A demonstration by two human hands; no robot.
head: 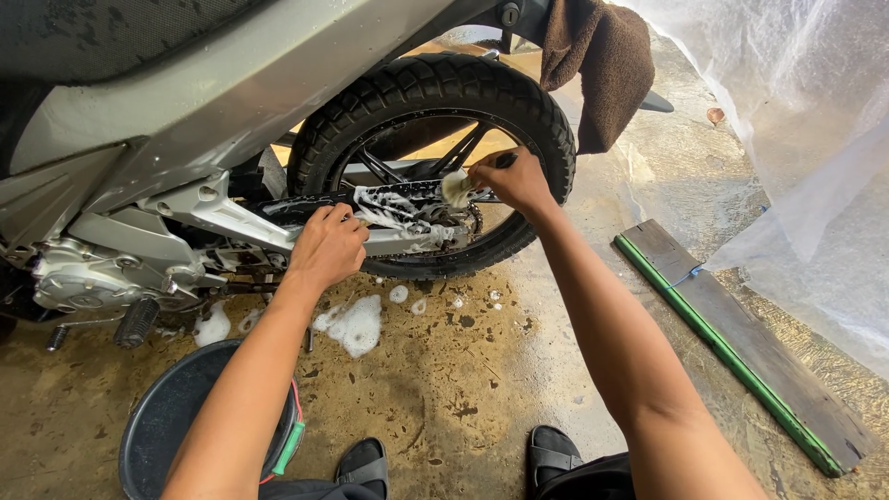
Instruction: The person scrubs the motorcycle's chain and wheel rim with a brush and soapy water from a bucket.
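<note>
A small brush with a pale, soapy head is held in the right hand, the grip clenched around its dark handle, and its bristles are pressed against the foam-covered swingarm beside the hub of the rear wheel of a motorcycle. The left hand is laid on the same arm further forward — its fingers curled over the metal edge in a loose grip, with nothing carried in it. White suds are seen along the chain area between the two hands, and patches of foam lie on the wet concrete floor just below. A dark round bucket is placed near the left forearm at the lower edge of the view. A brown cloth is draped over the rear of the machine, above the tyre. To the right, a weathered plank with a green edge rests on the floor, near a sheet of clear plastic. Two dark sandals are visible at the bottom — one beside each arm.
</note>
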